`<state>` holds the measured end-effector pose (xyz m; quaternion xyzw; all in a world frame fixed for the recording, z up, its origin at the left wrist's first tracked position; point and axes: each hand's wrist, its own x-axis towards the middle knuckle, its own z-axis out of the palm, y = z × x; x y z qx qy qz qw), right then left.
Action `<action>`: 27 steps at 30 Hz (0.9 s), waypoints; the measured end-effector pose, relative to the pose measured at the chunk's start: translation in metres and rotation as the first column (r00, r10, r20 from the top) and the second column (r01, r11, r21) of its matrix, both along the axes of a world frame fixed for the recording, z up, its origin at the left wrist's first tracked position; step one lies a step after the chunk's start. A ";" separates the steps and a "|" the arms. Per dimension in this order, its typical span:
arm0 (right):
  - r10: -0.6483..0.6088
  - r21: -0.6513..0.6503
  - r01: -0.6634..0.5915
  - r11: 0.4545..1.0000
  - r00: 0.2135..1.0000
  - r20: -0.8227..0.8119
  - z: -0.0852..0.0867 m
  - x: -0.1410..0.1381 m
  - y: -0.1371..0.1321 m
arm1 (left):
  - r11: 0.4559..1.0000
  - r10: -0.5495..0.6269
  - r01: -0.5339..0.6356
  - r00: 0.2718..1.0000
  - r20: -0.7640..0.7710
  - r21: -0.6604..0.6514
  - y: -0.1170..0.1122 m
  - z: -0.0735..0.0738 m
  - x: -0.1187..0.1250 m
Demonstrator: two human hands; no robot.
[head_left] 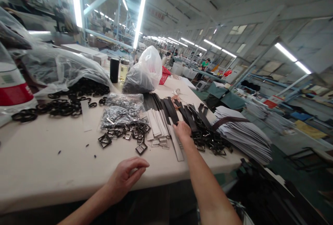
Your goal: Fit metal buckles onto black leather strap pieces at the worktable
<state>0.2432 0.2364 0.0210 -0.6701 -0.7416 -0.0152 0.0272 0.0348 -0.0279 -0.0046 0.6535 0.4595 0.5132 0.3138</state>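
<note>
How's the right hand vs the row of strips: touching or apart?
Touching. The head view shows the right hand lying on the row of strips, its fingertips pressed down onto them with no gap visible.

The desk point(39, 162) is cream white. On it lie black straps point(170, 109), white strips point(156, 122), dark metal buckles point(125, 135) and black rings point(62, 107). Behind the straps, a basket point(164, 75) is red.
</note>
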 end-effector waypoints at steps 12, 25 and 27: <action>-0.125 -0.080 0.109 0.991 0.963 -0.239 0.008 0.013 0.006 | 1.000 0.009 -0.009 1.000 0.022 0.007 0.001 -0.005 0.001; 0.154 0.357 0.155 0.921 0.698 -0.699 0.061 -0.024 -0.078 | 0.998 0.043 -0.039 0.997 0.070 -0.054 0.002 -0.006 0.002; 0.254 0.427 0.119 0.897 0.650 -0.716 0.070 -0.034 -0.115 | 0.991 0.046 -0.027 0.988 0.144 -0.133 0.002 -0.005 0.000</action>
